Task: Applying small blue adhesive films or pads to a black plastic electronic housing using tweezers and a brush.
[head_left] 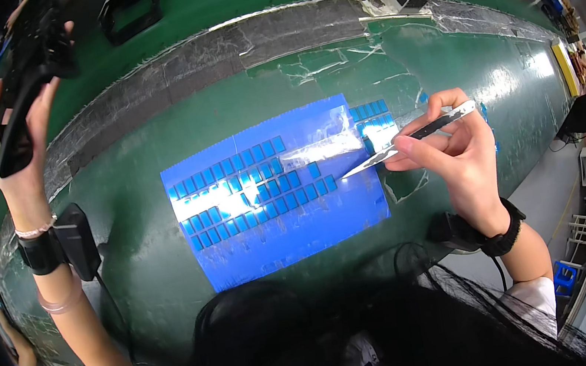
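One tweezers point(445, 120) in right grip point(463, 153), blue sheet point(336, 225) leftward; left grip point(25, 182) holds black part point(47, 56).

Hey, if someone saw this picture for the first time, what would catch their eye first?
Probably the bright blue sheet in the middle of the green table, with rows of small blue pieces partly washed out by glare. Next, the tweezers in the right hand, pointing at the sheet's right side. At upper left, the left hand holds a black object.

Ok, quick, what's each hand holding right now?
Left hand: closed around a dark piece.
Right hand: closed, pinching black-and-white tweezers.
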The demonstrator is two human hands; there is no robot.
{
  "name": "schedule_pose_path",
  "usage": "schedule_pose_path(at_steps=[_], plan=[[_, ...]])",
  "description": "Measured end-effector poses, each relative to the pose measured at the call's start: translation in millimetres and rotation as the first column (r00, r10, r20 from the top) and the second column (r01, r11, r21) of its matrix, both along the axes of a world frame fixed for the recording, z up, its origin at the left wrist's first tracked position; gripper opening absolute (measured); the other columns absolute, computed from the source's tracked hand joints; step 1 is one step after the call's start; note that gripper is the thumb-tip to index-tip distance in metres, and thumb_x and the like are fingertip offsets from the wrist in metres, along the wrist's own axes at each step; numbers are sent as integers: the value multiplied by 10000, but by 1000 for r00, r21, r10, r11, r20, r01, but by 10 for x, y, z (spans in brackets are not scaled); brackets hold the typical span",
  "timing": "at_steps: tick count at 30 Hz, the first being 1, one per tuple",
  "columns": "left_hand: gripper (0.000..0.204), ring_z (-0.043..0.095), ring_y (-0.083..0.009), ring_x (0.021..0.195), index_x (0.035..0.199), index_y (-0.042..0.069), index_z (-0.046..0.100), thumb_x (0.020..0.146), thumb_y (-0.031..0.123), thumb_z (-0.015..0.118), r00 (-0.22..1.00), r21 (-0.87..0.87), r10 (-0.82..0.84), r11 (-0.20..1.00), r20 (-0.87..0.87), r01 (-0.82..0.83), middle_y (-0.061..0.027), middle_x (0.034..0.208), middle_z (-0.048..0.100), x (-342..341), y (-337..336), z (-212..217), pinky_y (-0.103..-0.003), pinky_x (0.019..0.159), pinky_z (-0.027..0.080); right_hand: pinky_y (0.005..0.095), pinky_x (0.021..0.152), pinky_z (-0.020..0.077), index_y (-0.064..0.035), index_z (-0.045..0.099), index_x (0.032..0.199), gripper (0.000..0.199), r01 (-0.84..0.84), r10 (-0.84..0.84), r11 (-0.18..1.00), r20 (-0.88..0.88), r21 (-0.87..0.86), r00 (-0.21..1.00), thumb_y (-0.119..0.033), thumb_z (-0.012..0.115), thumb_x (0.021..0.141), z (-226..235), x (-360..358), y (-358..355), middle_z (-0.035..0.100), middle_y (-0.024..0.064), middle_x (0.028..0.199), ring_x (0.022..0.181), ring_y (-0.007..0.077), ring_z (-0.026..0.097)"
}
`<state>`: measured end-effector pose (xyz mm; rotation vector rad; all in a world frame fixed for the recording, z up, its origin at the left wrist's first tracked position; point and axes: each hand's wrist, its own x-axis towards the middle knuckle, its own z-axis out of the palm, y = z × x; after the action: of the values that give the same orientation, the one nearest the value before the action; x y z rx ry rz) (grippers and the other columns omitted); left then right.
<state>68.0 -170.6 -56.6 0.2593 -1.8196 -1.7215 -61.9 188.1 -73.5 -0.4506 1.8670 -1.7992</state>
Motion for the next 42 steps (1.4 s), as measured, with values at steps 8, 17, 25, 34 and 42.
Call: schedule_pose_path(at_steps=[8, 17, 25, 34, 42], plan=[[401, 258, -268, 1047, 1066, -95, 210, 750, 118, 335, 884, 648, -357, 603, -301, 464, -224, 1139, 209, -124, 494, -32, -327, 883, 232, 245, 546, 466, -20, 320, 772, 242, 21, -21, 1000, 56, -11, 998, 71, 500, 639, -72, -30, -24, 519, 163, 676, 595, 210, 548], [341, 284, -291, 1033, 1020, -91, 288, 750, 116, 307, 922, 701, -318, 605, -222, 377, -217, 1099, 284, -246, 924, 55, -375, 888, 205, 291, 522, 474, -13, 309, 806, 280, 56, -47, 983, 55, -175, 997, 99, 480, 615, 244, -55, -81, 522, 167, 659, 568, 252, 545], [546, 392, -265, 952, 1113, 17, 184, 604, 3, 380, 952, 479, -264, 823, -155, 306, -171, 1041, 357, -261, 1695, 306, -360, 802, 330, 202, 424, 441, -36, 284, 935, 285, -100, -48, 893, -313, -438, 948, -8, 401, 677, 768, 89, -362, 353, 59, 730, 730, 123, 465], [682, 318, -239, 1021, 1152, 22, 85, 545, -85, 377, 901, 268, -411, 861, -135, 433, -141, 1105, 296, -84, 1800, 266, -322, 847, 236, 268, 478, 498, -71, 256, 821, 222, -274, 86, 849, -394, -452, 915, 41, 379, 675, 704, 140, -521, 341, 60, 702, 743, 141, 464], [690, 319, -239, 1020, 1154, 20, 72, 558, -71, 407, 892, 301, -412, 841, -184, 450, -135, 1109, 288, -77, 1818, 242, -328, 850, 232, 284, 515, 500, -69, 247, 829, 225, -312, 122, 846, -414, -432, 902, 50, 368, 682, 709, 161, -513, 332, 80, 737, 766, 141, 461]])
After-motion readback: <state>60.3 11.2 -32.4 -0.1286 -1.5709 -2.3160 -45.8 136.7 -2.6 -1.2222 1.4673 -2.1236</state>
